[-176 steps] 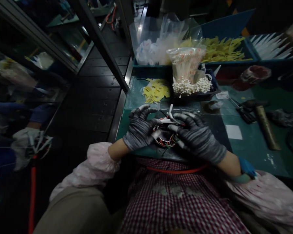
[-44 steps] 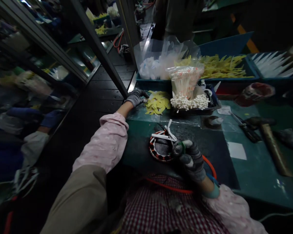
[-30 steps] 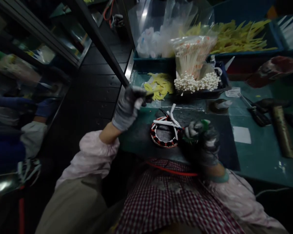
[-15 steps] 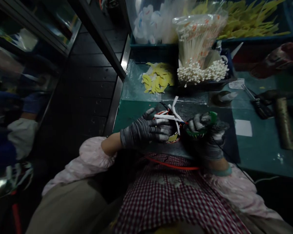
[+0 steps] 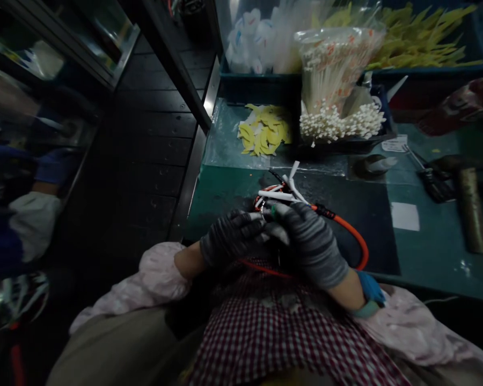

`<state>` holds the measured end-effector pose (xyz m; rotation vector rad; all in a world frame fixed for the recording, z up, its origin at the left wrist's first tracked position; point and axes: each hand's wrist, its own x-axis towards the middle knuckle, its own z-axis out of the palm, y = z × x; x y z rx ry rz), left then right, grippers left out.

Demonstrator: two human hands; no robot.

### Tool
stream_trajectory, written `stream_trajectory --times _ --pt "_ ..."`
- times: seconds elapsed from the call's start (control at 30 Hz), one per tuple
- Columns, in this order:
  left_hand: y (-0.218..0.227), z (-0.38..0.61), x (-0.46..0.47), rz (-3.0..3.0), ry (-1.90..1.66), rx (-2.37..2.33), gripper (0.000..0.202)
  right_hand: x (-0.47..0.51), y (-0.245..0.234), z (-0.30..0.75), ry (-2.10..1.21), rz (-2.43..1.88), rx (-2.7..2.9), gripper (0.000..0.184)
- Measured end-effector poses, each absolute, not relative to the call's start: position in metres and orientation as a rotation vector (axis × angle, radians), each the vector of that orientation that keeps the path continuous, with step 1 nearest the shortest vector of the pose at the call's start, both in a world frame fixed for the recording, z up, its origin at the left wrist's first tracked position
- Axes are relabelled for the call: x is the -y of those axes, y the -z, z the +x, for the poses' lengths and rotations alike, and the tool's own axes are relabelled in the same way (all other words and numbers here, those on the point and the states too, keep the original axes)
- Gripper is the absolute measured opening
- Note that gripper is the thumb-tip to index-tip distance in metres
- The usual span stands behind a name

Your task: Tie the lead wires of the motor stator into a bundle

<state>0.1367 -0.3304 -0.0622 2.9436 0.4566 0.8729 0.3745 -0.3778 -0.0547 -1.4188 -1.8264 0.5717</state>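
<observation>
A ring-shaped wire coil [image 5: 257, 202] lies on the dark mat in front of me, with white sleeves [image 5: 276, 195] crossing its top. Much of the ring is hidden behind my hands. My left hand [image 5: 235, 236], in a grey striped glove, has its fingers closed at the coil's near left edge. My right hand [image 5: 314, 241], gloved alike, reaches over the coil with fingers bent inward, pinching at a small green piece [image 5: 272, 209] whose kind I cannot make out. The fingertips of both hands nearly meet. An orange cable [image 5: 356, 236] curves away from the coil to the right.
Yellow cut pieces [image 5: 263, 128] lie beyond the coil. A bag of white-tipped sticks [image 5: 334, 80] stands in a dark bin behind. At right are a small bottle [image 5: 374, 165], a white paper square [image 5: 405, 216] and a hammer [image 5: 473, 209]. Another person's sleeve [image 5: 34, 220] shows at left.
My right hand has moved left from beside the coil to over it, and the larger green bundle it held is out of sight. My left fingers have curled in from lying flat.
</observation>
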Motion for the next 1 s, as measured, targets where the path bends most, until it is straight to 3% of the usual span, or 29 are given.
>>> stream_trajectory --times 0.17,0.3,0.37,0.5,0.67,0.73,1.0 --pt "0.047 0.120 0.304 2.361 -0.989 -0.627 0.017 0.370 0.055 0.358 -0.267 -1.591 2.181 0.027" --pt "0.048 0.130 0.256 1.975 -0.794 -0.960 0.045 0.373 0.058 0.357 -0.161 -1.581 2.208 0.027" --pt "0.056 0.147 0.229 1.980 -0.573 -0.846 0.057 0.373 0.059 0.356 -0.129 -1.573 2.173 0.024" --pt "0.072 0.185 0.203 1.921 -0.312 -0.510 0.054 0.374 0.061 0.355 -0.057 -1.532 2.058 0.020" --pt "0.071 0.188 0.235 1.951 -0.344 -0.327 0.102 0.397 0.069 0.360 0.029 -1.451 1.977 0.014" --pt "0.068 0.179 0.255 2.023 -0.366 -0.325 0.111 0.412 0.075 0.364 -0.025 -1.428 1.974 0.018" --pt "0.066 0.154 0.312 2.199 -0.617 -0.406 0.107 0.436 0.079 0.363 -0.164 -1.327 1.967 0.030"
